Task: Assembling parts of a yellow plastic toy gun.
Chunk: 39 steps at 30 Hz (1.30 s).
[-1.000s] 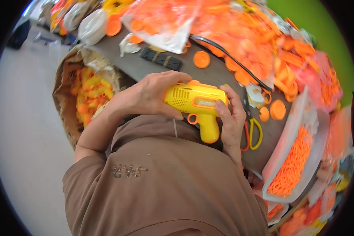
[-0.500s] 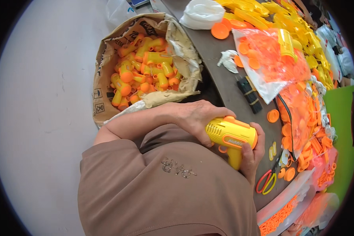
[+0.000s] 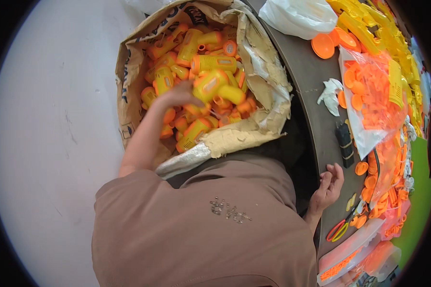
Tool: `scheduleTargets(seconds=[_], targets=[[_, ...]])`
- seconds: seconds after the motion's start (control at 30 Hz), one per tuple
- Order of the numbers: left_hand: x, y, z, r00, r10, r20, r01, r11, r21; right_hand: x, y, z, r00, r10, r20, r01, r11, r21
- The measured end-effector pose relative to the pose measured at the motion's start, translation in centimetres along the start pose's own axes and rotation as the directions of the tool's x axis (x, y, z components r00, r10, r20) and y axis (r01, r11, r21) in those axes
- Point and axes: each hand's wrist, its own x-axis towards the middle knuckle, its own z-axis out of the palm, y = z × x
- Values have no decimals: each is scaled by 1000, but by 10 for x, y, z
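Note:
My left hand [image 3: 178, 94] reaches down into a large brown paper sack [image 3: 268, 62] and holds a yellow and orange toy gun [image 3: 216, 87] by one end. Motion smears that hand, and some of its fingers are hidden. Several similar toy guns [image 3: 195, 134] lie heaped around and under it. My right hand [image 3: 327, 187] rests at the edge of the dark table [image 3: 299, 67], holding nothing, its fingers loosely bent and apart. Beside it on the table lie red-and-yellow-handled scissors [image 3: 339, 230] and a banded black bundle [image 3: 344, 143].
A white plastic bag [image 3: 299, 18], orange discs [image 3: 323, 46] and a crumpled white scrap [image 3: 331, 97] lie along the table. Farther right are a clear bag of orange parts [image 3: 376, 91] and a pile of yellow shells [image 3: 400, 36]. The sack's torn rim leans close to the table edge.
The toy gun has gone from between both hands at the table edge into the sack with my left hand. My right hand has let go of it. The view has shifted toward the sack.

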Motion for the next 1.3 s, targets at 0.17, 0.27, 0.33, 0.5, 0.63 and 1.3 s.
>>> scheduleTargets(seconds=[0.17, 0.27, 0.33, 0.5, 0.63, 1.3], targets=[[4, 32, 38, 877, -90, 472, -75, 945, 319, 2, -3, 13, 962, -273, 1, 256, 900, -354], [14, 68, 27, 889, -92, 449, -123, 895, 428, 4, -6, 16, 957, -289, 12, 272, 884, -380], [24, 76, 35, 899, -64, 434, -156, 878, 452, 4, -8, 16, 949, -315, 25, 296, 861, -414], [53, 31, 125, 606, 763, -223, -584, 618, 526, 9, -9, 19, 928, -372, 25, 342, 823, -454], [62, 33, 146, 643, 703, -304, -561, 702, 439, 9, -7, 20, 918, -393, 54, 370, 799, -474], [27, -62, 61, 560, 689, -460, -60, 587, 807, 8, -9, 18, 867, -496, 47, 460, 763, -454]])
